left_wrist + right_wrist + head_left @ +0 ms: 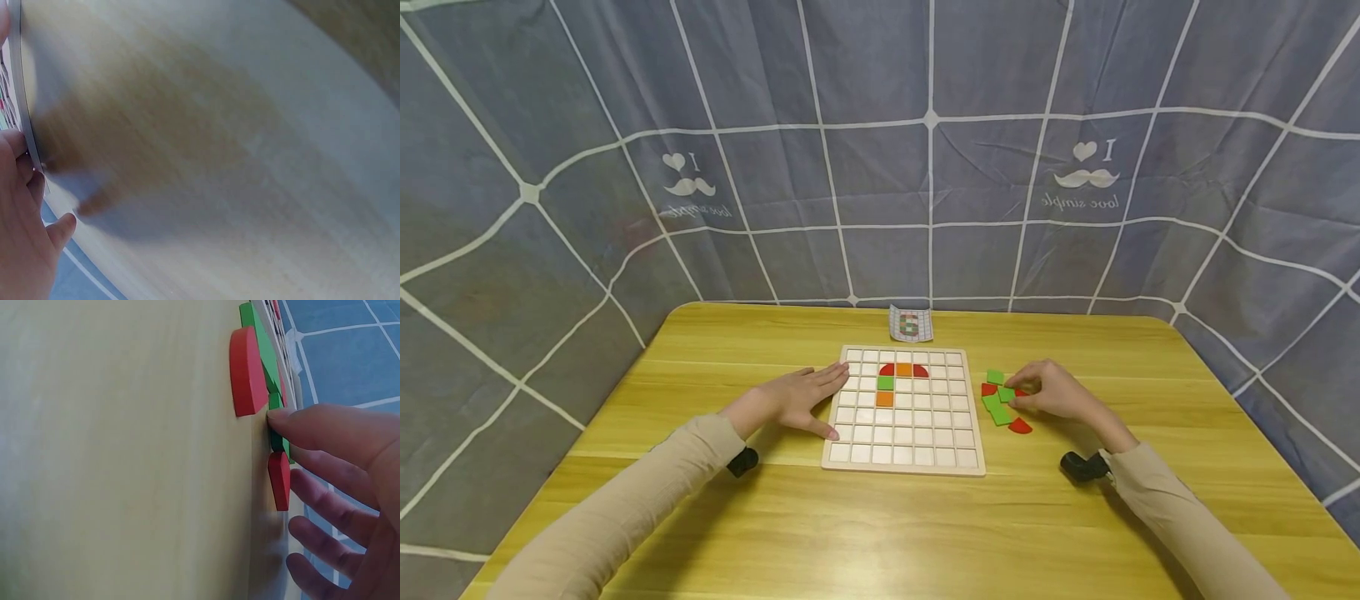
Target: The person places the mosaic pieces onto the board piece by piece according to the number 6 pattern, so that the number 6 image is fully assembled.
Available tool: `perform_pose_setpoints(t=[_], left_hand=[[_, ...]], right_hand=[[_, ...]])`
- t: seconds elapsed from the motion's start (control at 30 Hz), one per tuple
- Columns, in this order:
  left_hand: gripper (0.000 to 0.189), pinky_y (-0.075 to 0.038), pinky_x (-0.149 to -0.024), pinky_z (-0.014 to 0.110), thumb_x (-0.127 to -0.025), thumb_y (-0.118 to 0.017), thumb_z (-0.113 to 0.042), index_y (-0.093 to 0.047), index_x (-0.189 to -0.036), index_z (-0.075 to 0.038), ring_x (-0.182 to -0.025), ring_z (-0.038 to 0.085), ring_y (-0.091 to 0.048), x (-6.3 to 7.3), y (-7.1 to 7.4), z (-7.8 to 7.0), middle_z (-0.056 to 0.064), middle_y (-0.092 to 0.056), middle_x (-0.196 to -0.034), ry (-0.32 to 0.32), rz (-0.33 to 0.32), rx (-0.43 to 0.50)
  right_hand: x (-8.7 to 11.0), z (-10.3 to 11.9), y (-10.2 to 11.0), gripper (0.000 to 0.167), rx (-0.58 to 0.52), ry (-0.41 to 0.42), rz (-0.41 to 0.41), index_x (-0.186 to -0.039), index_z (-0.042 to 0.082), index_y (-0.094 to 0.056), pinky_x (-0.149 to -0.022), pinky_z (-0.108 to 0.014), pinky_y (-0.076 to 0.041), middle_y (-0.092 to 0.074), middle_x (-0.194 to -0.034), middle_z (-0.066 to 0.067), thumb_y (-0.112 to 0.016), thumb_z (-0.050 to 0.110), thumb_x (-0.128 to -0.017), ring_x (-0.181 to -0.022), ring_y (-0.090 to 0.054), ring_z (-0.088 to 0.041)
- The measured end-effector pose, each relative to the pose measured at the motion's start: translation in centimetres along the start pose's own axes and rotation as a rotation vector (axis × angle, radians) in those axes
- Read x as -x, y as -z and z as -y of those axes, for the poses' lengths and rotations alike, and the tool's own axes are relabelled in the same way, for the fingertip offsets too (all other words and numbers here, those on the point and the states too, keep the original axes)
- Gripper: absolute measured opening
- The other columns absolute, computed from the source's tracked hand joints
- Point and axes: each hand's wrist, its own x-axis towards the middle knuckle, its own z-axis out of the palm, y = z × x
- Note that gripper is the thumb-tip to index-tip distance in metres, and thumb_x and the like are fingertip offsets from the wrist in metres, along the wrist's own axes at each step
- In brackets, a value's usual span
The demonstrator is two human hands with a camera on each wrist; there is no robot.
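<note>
A pale wooden grid board [903,458] lies on the table. Set in its upper cells are two red quarter-round tiles, an orange tile [904,370] between them, then a green tile [886,383] and another orange tile [884,399] below. My left hand [801,398], fingers spread straight, rests on the board's left edge. Right of the board, my right hand [1051,390] pinches a green square tile [1006,394] between thumb and forefinger, over a loose pile. In the right wrist view the thumb touches this green tile [275,434], with a red quarter-round tile [247,372] nearby.
Around the right hand lie several green tiles [999,412] and red pieces, one red quarter-round piece [1020,426] nearest me. A small printed pattern card [911,324] stands behind the board. Grey checked cloth [880,175] hangs behind the wooden table [880,533].
</note>
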Motion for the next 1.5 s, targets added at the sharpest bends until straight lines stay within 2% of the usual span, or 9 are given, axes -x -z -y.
perform_pose_setpoints(t=[0.17,0.4,0.7,1.0,1.23,1.5], left_hand=[[0.105,-0.016,-0.120,0.052,-0.084,-0.055,-0.068,-0.009,-0.155,-0.006,-0.150,0.028,-0.008,-0.1,0.0,0.0,0.012,-0.002,-0.163,0.001,-0.004,0.001],[0.104,-0.016,-0.120,0.053,-0.084,-0.057,-0.066,-0.010,-0.155,-0.004,-0.150,0.029,-0.009,0.1,0.1,-0.1,0.013,-0.002,-0.163,-0.011,-0.012,0.013],[0.106,-0.016,-0.120,0.052,-0.084,-0.054,-0.069,-0.009,-0.155,-0.004,-0.150,0.029,-0.008,-0.1,-0.1,0.2,0.014,-0.002,-0.163,-0.018,-0.009,0.000],[0.105,-0.016,-0.120,0.053,-0.084,-0.055,-0.068,-0.010,-0.155,-0.005,-0.150,0.029,-0.009,0.1,-0.2,0.2,0.013,-0.002,-0.163,-0.009,-0.016,0.005],[0.105,-0.016,-0.120,0.052,-0.084,-0.055,-0.068,-0.010,-0.155,-0.005,-0.150,0.028,-0.008,0.2,-0.2,0.2,0.012,-0.002,-0.163,-0.012,-0.017,0.001],[0.105,-0.016,-0.120,0.053,-0.084,-0.054,-0.069,-0.011,-0.154,-0.004,-0.150,0.030,-0.009,0.0,-0.3,0.3,0.014,-0.003,-0.163,-0.027,-0.019,-0.002]], right_hand=[[-0.1,0.0,-0.1,0.026,0.031,0.006,-0.013,-0.102,0.005,-0.075,-0.091,-0.053,-0.049,-0.071,-0.106,-0.014,-0.078,0.017,-0.079,-0.104,-0.060,-0.034],[-0.1,0.7,0.0,0.026,0.112,0.017,-0.041,-0.099,0.006,-0.076,-0.081,-0.039,-0.048,-0.073,-0.100,-0.008,-0.079,0.020,-0.078,-0.093,-0.058,-0.023],[-0.1,1.4,0.0,0.026,0.093,-0.047,-0.094,-0.100,0.007,-0.076,-0.070,-0.030,-0.045,-0.074,-0.095,-0.008,-0.079,0.021,-0.077,-0.083,-0.058,-0.017],[-0.5,2.3,-0.5,0.023,0.123,-0.045,-0.158,-0.095,0.012,-0.078,-0.065,-0.029,-0.047,-0.073,-0.088,-0.004,-0.080,0.025,-0.076,-0.079,-0.056,-0.016],[-0.8,3.5,-0.6,0.022,0.138,-0.035,-0.171,-0.095,0.014,-0.078,-0.066,-0.033,-0.052,-0.074,-0.091,-0.001,-0.079,0.026,-0.077,-0.083,-0.063,-0.020],[-1.3,5.3,-0.7,0.023,0.167,-0.013,-0.171,-0.095,0.016,-0.077,-0.064,-0.030,-0.050,-0.073,-0.089,0.002,-0.079,0.029,-0.077,-0.081,-0.061,-0.019]])
